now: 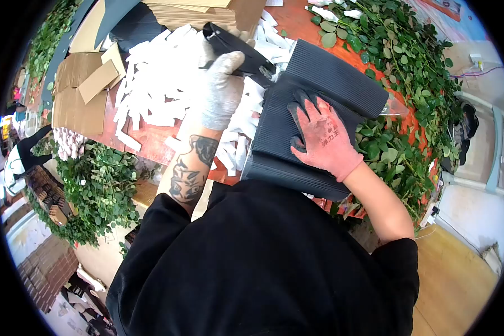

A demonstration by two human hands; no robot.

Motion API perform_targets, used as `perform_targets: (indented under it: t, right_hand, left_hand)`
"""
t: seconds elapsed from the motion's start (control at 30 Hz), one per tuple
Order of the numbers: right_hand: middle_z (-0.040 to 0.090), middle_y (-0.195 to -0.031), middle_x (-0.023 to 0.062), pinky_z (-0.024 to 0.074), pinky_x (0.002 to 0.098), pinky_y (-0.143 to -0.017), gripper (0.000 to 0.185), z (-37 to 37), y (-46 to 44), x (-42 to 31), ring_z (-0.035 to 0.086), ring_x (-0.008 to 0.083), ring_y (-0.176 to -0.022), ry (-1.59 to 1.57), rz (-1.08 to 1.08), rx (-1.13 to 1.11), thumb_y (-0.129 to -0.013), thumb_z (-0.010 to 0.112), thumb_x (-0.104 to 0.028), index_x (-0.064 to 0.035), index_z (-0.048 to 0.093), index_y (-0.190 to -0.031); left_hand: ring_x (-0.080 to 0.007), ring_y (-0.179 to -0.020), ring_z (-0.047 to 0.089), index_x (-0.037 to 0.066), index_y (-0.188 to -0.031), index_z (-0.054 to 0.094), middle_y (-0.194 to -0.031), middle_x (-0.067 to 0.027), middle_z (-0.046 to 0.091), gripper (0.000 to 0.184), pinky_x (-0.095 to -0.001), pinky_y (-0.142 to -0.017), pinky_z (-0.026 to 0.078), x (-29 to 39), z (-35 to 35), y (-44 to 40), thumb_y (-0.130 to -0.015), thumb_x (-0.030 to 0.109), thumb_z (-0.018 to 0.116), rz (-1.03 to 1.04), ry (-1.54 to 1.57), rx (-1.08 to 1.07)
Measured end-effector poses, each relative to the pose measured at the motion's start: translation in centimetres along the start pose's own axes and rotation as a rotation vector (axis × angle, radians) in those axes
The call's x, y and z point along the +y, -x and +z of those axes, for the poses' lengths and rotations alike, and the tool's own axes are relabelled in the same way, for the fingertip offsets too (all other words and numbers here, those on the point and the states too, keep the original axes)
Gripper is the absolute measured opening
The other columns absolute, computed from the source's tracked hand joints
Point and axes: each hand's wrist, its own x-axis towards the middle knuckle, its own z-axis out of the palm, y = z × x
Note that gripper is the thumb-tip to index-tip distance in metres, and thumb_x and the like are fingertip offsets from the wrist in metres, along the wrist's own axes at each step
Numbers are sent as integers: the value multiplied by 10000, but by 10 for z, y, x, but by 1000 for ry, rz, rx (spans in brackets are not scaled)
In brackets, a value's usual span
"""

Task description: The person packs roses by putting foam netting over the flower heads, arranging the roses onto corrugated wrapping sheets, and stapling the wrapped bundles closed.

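My left hand [225,89], in a whitish glove, is closed around a long black stapler [242,53]. The stapler's front end reaches to the upper left edge of a black corrugated cardboard wrap [330,70]. My right hand [325,131], wearing a pink glove with dark fingertips, lies flat on that wrap with its fingers spread. The wrap is folded over in layers, and what it holds inside is hidden. A bit of clear plastic [396,106] pokes out at its right end.
White paper strips [159,78] lie heaped on the red table [288,17]. Brown cardboard pieces [81,92] are at the left and a cardboard stack [196,15] at the back. Leafy rose stems [400,56] cover the right side; more greenery [103,185] stands lower left.
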Motion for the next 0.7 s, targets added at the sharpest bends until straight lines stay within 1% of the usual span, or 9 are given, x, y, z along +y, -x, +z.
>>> perform_targets:
  t: [0.1, 0.17, 0.2, 0.33, 0.43, 0.5, 0.53, 0.63, 0.7]
  right_hand:
    - [427, -1364, 172, 287, 451, -1060, 730, -6, -6, 0, 336, 386, -1272, -1, 7, 13, -779, 567, -518, -61, 440, -1335]
    - [423, -1368, 172, 288, 450, -1058, 732, -11, -7, 0, 335, 388, -1272, 11, 0, -14, -778, 567, -524, -63, 442, -1333]
    - [418, -1372, 171, 290, 448, -1056, 733, -12, -8, 0, 333, 390, -1271, 22, -9, -40, -776, 567, -529, -65, 443, -1331]
    - [408, -1380, 171, 282, 452, -1058, 736, -9, -10, 1, 327, 388, -1273, 27, -13, -8, -777, 559, -545, -74, 444, -1330]
    - [392, -1397, 170, 265, 436, -1090, 751, -11, -12, 2, 308, 397, -1299, 16, -8, -82, -776, 569, -523, -49, 432, -1343]
    - [400, -1390, 166, 262, 474, -1064, 726, -2, -10, 3, 317, 392, -1276, 48, -12, -18, -789, 525, -555, -78, 445, -1330]
    - [400, -1390, 166, 262, 474, -1064, 726, -1, -10, 3, 317, 392, -1276, 48, -10, -17, -789, 525, -555, -78, 445, -1330]
    - [395, -1393, 162, 262, 479, -1062, 727, -3, -10, 2, 311, 393, -1276, 47, 4, -46, -795, 514, -552, -78, 432, -1340]
    - [384, -1405, 162, 243, 436, -1098, 740, -11, -10, 1, 300, 379, -1298, 13, 20, -86, -784, 546, -532, -52, 442, -1337]
  left_hand:
    - [-245, -1096, 566, 86, -1216, 473, -1144, -87, 559, 463, -394, -955, 465, -13, 3, 0, -788, -77, 542, -3, -38, -43]
    - [-289, -1176, 516, 62, -1254, 441, -1179, -105, 547, 528, -472, -1060, 386, -20, 3, 0, -748, -70, 517, 10, -52, 17]
    - [-291, -1181, 513, 63, -1259, 440, -1191, -108, 541, 534, -474, -1063, 382, -21, 2, -1, -745, -53, 529, -15, -48, 37]
    - [-292, -1182, 512, 67, -1264, 434, -1204, -109, 533, 544, -474, -1064, 381, -24, 2, -10, -742, -45, 540, -20, -43, 7]
    - [-297, -1182, 511, 63, -1272, 423, -1192, -107, 531, 558, -482, -1065, 378, -29, 1, -15, -737, -45, 542, -31, 6, -16]
    - [-260, -1091, 555, 56, -1249, 445, -1124, -101, 543, 527, -404, -970, 444, -31, 0, -19, -747, -33, 581, -37, 2, -131]
    - [-263, -1078, 553, 48, -1245, 441, -1107, -97, 534, 544, -413, -972, 442, -34, -1, -21, -732, 7, 618, -4, 0, -158]
    - [-267, -1066, 555, 51, -1241, 441, -1085, -88, 532, 544, -421, -976, 439, -36, -4, -21, -730, 3, 622, 4, -21, -210]
    - [-270, -1067, 555, 53, -1244, 434, -1094, -90, 532, 553, -431, -983, 438, -37, -7, -23, -728, 3, 625, 2, -16, -228]
